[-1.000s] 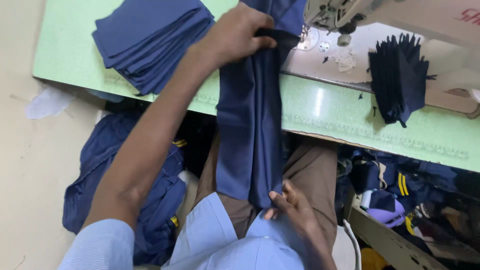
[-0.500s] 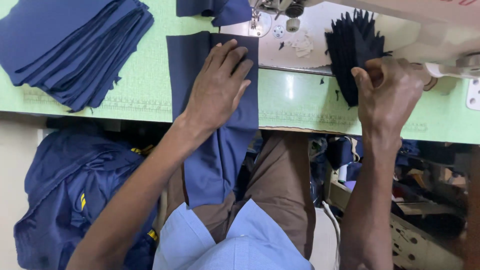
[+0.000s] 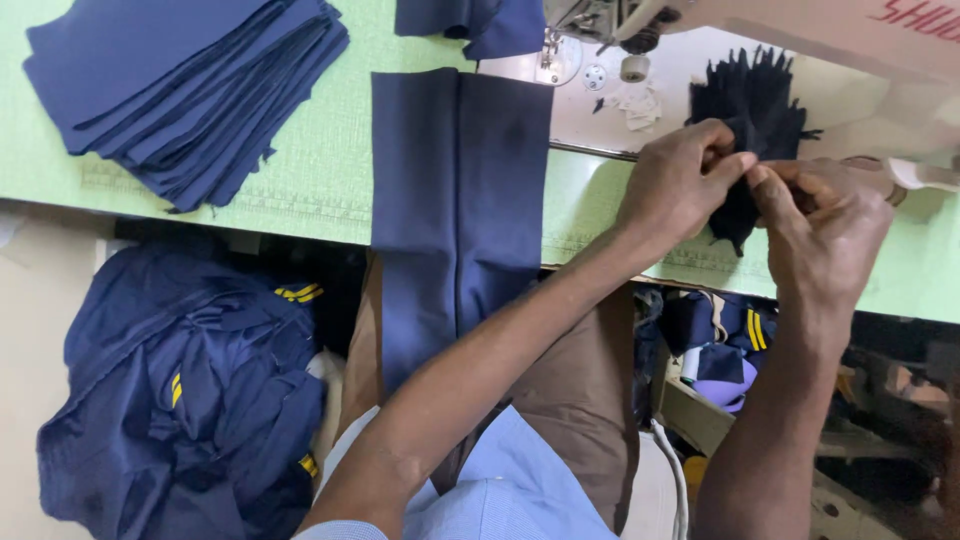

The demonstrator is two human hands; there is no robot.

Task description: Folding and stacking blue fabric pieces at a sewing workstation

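A long navy fabric panel [image 3: 455,190] lies flat across the green table [image 3: 330,170] and hangs over its front edge onto my lap. To its right, a bundle of small dark navy fabric pieces [image 3: 752,110] rests beside the sewing machine [image 3: 640,20]. My left hand [image 3: 678,185] and my right hand [image 3: 822,225] meet at the bundle's lower end. Both pinch a dark piece there between fingertips. Neither hand touches the long panel.
A stack of navy cut pieces [image 3: 185,85] sits at the table's left. Below the table, a heap of navy garments with yellow stripes [image 3: 190,390] lies on the floor at left. More striped cloth and a purple object [image 3: 735,350] fill a box at right.
My left hand has left the long panel and crossed right to the dark bundle. My right hand has come down to meet it. The panel now lies flat and alone.
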